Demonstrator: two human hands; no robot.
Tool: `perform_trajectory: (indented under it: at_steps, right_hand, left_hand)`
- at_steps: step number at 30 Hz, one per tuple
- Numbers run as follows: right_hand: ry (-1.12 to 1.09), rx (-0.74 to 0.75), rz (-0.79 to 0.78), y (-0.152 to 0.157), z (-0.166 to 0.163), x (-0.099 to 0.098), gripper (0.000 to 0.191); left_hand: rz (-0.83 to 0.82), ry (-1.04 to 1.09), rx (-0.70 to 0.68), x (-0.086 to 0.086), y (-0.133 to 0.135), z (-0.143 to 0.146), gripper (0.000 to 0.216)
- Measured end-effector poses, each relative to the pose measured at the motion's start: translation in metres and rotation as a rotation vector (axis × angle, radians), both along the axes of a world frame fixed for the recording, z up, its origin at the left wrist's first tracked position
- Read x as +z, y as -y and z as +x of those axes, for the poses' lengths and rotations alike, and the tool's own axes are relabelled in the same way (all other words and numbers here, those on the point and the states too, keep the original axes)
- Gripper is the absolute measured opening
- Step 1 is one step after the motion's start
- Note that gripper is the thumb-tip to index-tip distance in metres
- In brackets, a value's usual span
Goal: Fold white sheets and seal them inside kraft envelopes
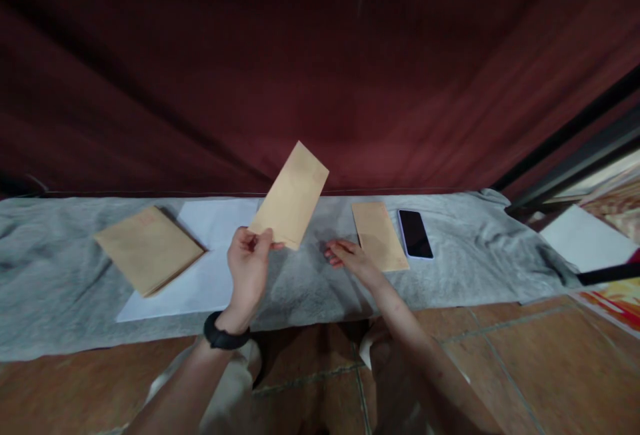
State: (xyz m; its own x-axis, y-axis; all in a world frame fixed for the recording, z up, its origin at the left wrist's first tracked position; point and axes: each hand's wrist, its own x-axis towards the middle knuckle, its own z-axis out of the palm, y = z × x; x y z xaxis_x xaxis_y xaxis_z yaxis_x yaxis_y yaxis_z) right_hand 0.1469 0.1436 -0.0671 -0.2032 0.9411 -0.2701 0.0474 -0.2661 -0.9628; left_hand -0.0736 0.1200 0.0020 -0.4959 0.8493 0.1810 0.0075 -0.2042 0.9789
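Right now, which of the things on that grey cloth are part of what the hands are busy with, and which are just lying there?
In use:
- brown envelope held up by the left hand
- flat envelope touched by the right hand
- envelope stack
- white paper

Lying about:
- phone
- grey cloth

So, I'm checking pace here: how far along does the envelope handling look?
One flat brown paper envelope already lies apart beside the black phone, with the right hand resting next to it. The left hand holds another brown envelope raised above the grey cloth. The stack of brown envelopes on the white paper sheets looks untouched, so most seems left.
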Motion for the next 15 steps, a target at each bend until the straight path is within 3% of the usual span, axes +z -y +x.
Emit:
perform_trajectory:
  at_steps: [2, 5, 10, 15]
  right_hand:
    - [-0.104, 0.022, -0.045, 0.003, -0.004, 0.008, 0.036]
    - [-0.214, 0.022, -0.103, 0.007, -0.01, 0.013, 0.04]
    - [-0.308, -0.028, -0.159, 0.01, -0.015, 0.008, 0.035]
    - [-0.228, -0.013, -0.157, 0.013, -0.006, 0.011, 0.029]
  left_hand:
    - [-0.084, 0.288, -0.081, -0.005, -0.001, -0.001, 0.032]
    - [-0.224, 0.497, -0.175, -0.019, 0.003, 0.005, 0.035]
    - [-0.373, 0.564, -0.292, -0.04, 0.014, 0.017, 0.036]
    - [-0.532, 0.557, -0.438, -0.049, 0.028, 0.016, 0.037]
